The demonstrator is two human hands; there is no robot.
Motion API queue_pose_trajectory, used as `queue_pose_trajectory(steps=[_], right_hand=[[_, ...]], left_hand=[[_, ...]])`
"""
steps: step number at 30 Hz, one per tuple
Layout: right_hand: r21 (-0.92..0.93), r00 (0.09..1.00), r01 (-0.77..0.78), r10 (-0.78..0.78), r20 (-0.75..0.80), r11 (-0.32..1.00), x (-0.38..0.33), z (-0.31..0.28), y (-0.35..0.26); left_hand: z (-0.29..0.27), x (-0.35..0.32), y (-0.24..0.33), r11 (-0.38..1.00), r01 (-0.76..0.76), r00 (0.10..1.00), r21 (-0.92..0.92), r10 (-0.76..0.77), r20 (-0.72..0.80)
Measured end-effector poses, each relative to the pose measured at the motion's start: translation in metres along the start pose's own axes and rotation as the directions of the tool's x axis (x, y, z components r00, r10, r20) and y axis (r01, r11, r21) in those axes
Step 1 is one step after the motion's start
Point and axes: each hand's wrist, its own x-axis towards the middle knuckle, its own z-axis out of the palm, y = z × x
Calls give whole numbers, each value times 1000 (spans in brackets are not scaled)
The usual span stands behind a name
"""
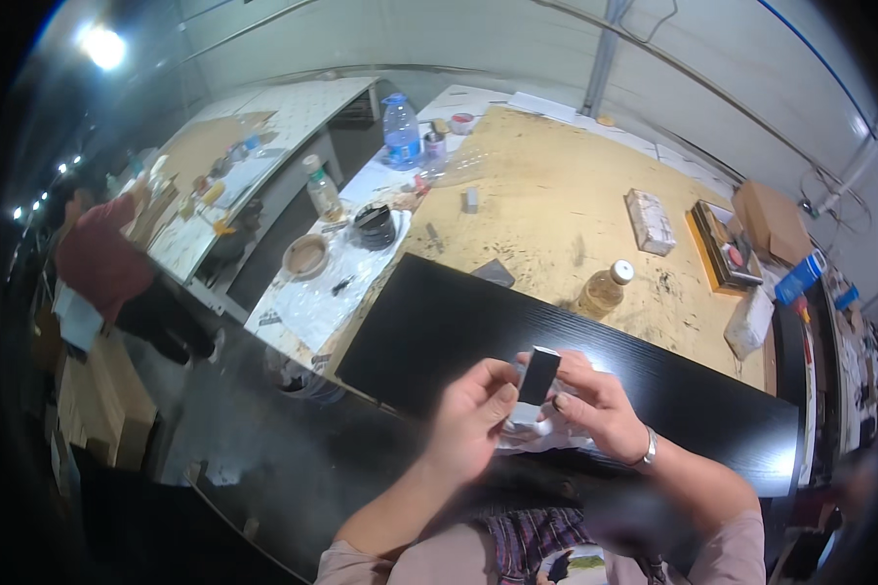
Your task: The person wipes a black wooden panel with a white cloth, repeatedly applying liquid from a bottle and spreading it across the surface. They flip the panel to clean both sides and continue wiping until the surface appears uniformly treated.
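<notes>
Between my hands is a small rectangular block [539, 376] with a dark face and pale edges. A white cloth [554, 436] bunches around and below its lower end. My left hand [475, 414] pinches the block and cloth from the left, thumb in front. From the right, my right hand [600, 408] closes on them, its thumb by the block's lower edge; a bracelet circles that wrist. Both hands are just above a glossy black panel [439, 317] that lies along the near side of the table. The fingers behind the block are partly hidden.
A capped bottle of yellowish liquid [605, 290] stands at the panel's far edge. On the wooden tabletop [546, 185] lie a wrapped white block [650, 222] and a tool box [727, 244]. To the left are a black pot [375, 226] and a bowl [306, 256]. Another person [117, 253] works far left.
</notes>
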Motion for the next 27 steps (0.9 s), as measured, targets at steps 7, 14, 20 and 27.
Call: queue_pose_trajectory(steps=[7,14,20,27], right_hand=[[552,963,-189,264,-59,812,-8,-21,-17],[271,846,12,134,-515,963,-40,-75,-10],[210,718,-154,256,-647,965,-78,-85,2],[135,731,-184,227,-643,974,-66,-91,19]], left_hand=[[25,29,-21,979,124,991,160,-131,32],[27,21,-23,-118,-693,714,712,-248,654],[-55,122,23,-422,-533,797,733,42,603],[13,90,-34,-30,-743,657,669,-231,718]])
